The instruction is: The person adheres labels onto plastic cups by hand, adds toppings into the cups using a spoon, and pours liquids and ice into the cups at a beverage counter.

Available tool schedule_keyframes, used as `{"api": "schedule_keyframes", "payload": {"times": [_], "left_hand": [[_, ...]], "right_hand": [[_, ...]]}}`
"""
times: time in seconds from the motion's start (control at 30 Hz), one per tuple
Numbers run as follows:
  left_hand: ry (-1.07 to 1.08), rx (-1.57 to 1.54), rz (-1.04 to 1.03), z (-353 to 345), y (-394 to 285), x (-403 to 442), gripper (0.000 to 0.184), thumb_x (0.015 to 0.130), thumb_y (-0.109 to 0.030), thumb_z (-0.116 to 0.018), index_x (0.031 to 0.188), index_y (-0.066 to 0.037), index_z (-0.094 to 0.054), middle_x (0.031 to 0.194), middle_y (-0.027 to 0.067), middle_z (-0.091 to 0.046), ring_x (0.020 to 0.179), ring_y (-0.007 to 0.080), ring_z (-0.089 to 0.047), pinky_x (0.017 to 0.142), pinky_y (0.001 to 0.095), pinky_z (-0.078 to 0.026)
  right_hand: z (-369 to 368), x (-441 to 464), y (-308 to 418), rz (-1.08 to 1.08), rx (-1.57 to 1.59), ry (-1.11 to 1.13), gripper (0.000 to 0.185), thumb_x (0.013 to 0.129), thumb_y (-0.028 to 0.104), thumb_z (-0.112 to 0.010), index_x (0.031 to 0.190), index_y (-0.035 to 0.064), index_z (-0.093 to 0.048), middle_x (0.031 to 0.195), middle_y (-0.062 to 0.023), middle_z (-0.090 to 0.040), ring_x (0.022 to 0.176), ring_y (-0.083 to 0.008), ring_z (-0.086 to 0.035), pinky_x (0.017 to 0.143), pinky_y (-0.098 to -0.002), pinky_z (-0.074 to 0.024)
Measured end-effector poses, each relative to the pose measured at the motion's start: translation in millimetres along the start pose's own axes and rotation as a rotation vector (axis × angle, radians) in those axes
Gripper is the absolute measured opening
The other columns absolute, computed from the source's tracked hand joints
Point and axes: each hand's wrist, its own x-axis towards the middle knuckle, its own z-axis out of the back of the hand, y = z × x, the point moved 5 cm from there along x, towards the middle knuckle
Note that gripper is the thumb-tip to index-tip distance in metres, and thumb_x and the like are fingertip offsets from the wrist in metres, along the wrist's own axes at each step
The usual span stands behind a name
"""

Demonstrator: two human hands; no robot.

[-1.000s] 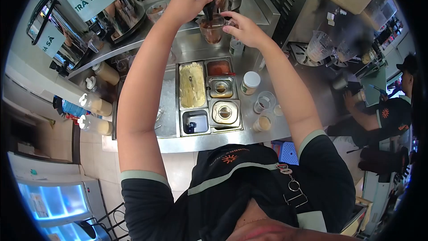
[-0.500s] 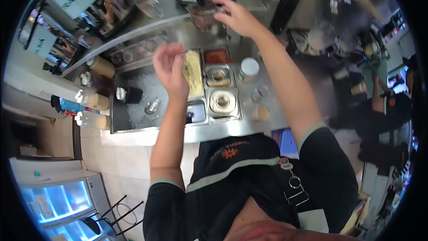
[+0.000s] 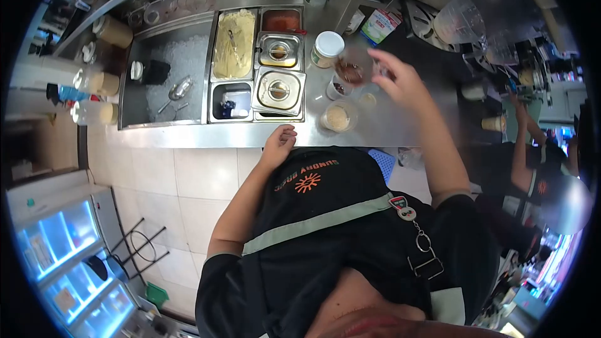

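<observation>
My right hand (image 3: 399, 76) grips a clear jug (image 3: 352, 70) holding dark brown liquid, tilted and slightly blurred. The jug is over a small clear cup with dark contents (image 3: 339, 87); whether they touch I cannot tell. A plastic cup of pale beige contents (image 3: 338, 117) stands closer to me on the steel counter. Behind the jug is a white-lidded jar (image 3: 328, 47). My left hand (image 3: 280, 145) rests by the counter's front edge near my apron, fingers loosely curled around nothing.
Left of the cups are a pan of pale yellow cream (image 3: 235, 44), a pan of red sauce (image 3: 280, 20) and lidded steel pans (image 3: 278, 91). An ice bin (image 3: 181, 56) holds a metal scoop (image 3: 180, 88). At right stand a blender jug (image 3: 460, 20) and another person's arm (image 3: 521, 144).
My right hand has brought the jug from the back of the counter towards the cups. My left hand has dropped from above the cream pan to the front edge. The view has tilted down.
</observation>
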Motion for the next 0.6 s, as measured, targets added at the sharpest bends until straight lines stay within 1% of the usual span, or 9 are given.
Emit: {"api": "schedule_keyframes", "payload": {"times": [0.07, 0.17, 0.3, 0.37, 0.4, 0.47, 0.5, 0.57, 0.6], "left_hand": [[-0.031, -0.013, 0.006, -15, 10, -3, 0.031, 0.094, -0.002, -0.060, 0.124, 0.000, -0.053, 0.108, 0.0089, -0.064, 0.094, 0.0138, -0.061, 0.082, 0.0272, -0.052], [-0.051, -0.022, 0.002, -42, 26, -4, 0.030, 0.094, -0.002, -0.060, 0.124, 0.000, -0.054, 0.107, 0.0085, -0.063, 0.094, 0.0129, -0.060, 0.080, 0.0257, -0.052], [-0.104, -0.049, -0.020, -73, 31, -12, 0.031, 0.094, -0.003, -0.061, 0.123, 0.000, -0.054, 0.106, 0.0080, -0.063, 0.093, 0.0120, -0.061, 0.079, 0.0249, -0.052], [-0.131, -0.028, -0.025, -84, 27, -17, 0.031, 0.093, -0.003, -0.061, 0.124, 0.000, -0.054, 0.106, 0.0078, -0.063, 0.093, 0.0120, -0.061, 0.079, 0.0250, -0.052], [-0.125, -0.028, 0.004, -90, 26, -20, 0.031, 0.094, -0.002, -0.061, 0.124, 0.000, -0.054, 0.108, 0.0079, -0.064, 0.096, 0.0119, -0.061, 0.082, 0.0250, -0.051], [-0.128, -0.028, 0.034, -97, 29, -25, 0.031, 0.094, 0.000, -0.061, 0.124, -0.001, -0.054, 0.110, 0.0079, -0.064, 0.100, 0.0118, -0.061, 0.084, 0.0249, -0.050], [-0.138, -0.018, 0.024, -99, 30, -27, 0.031, 0.094, 0.000, -0.061, 0.125, -0.001, -0.054, 0.110, 0.0081, -0.064, 0.099, 0.0119, -0.061, 0.085, 0.0250, -0.050], [-0.154, -0.009, 0.014, -102, 35, -31, 0.032, 0.094, 0.000, -0.061, 0.125, -0.001, -0.054, 0.110, 0.0082, -0.064, 0.099, 0.0121, -0.061, 0.085, 0.0251, -0.050], [-0.197, -0.040, -0.008, -102, 37, -34, 0.031, 0.094, -0.001, -0.061, 0.124, 0.000, -0.054, 0.110, 0.0078, -0.064, 0.096, 0.0123, -0.061, 0.082, 0.0249, -0.051]], "right_hand": [[7, -20, -8, -0.002, -0.064, 0.063, 0.055, 0.086, 0.010, -0.070, 0.138, 0.0131, -0.055, 0.084, -0.0062, -0.063, 0.070, -0.0155, -0.058, 0.068, -0.0301, -0.0483], [-4, -33, -19, 0.133, -0.246, 0.323, 0.052, 0.085, 0.020, -0.072, 0.134, 0.0145, -0.058, 0.111, -0.0123, -0.071, 0.090, -0.0290, -0.070, 0.075, -0.0395, -0.0545], [-32, -26, -13, 0.217, -0.515, 0.546, 0.045, 0.088, 0.024, -0.068, 0.130, 0.0147, -0.061, 0.109, -0.0123, -0.071, 0.091, -0.0294, -0.070, 0.078, -0.0392, -0.0550], [-53, -17, -7, 0.228, -0.772, 0.700, 0.035, 0.084, 0.029, -0.069, 0.114, 0.0104, -0.070, 0.101, -0.0145, -0.072, 0.087, -0.0324, -0.071, 0.074, -0.0408, -0.0562], [-62, -10, 8, 0.239, -0.770, 0.707, 0.035, 0.084, 0.029, -0.069, 0.114, 0.0104, -0.070, 0.101, -0.0145, -0.072, 0.087, -0.0324, -0.071, 0.074, -0.0408, -0.0562], [-84, -3, 28, 0.161, -0.951, 0.959, 0.025, 0.079, 0.020, -0.070, 0.097, 0.0046, -0.075, 0.091, -0.0160, -0.073, 0.084, -0.0323, -0.071, 0.069, -0.0427, -0.0566], [-99, 2, 24, 0.170, -0.951, 0.960, 0.025, 0.079, 0.020, -0.070, 0.097, 0.0046, -0.075, 0.091, -0.0160, -0.073, 0.084, -0.0323, -0.071, 0.069, -0.0427, -0.0566], [-132, 8, 12, 0.373, -0.965, 0.933, 0.014, 0.068, 0.017, -0.070, 0.071, 0.0039, -0.074, 0.075, -0.0160, -0.071, 0.071, -0.0338, -0.071, 0.058, -0.0447, -0.0545], [-136, 14, 15, 0.380, -0.967, 0.935, 0.014, 0.068, 0.017, -0.070, 0.071, 0.0039, -0.074, 0.075, -0.0160, -0.071, 0.071, -0.0338, -0.071, 0.058, -0.0447, -0.0545]]}}
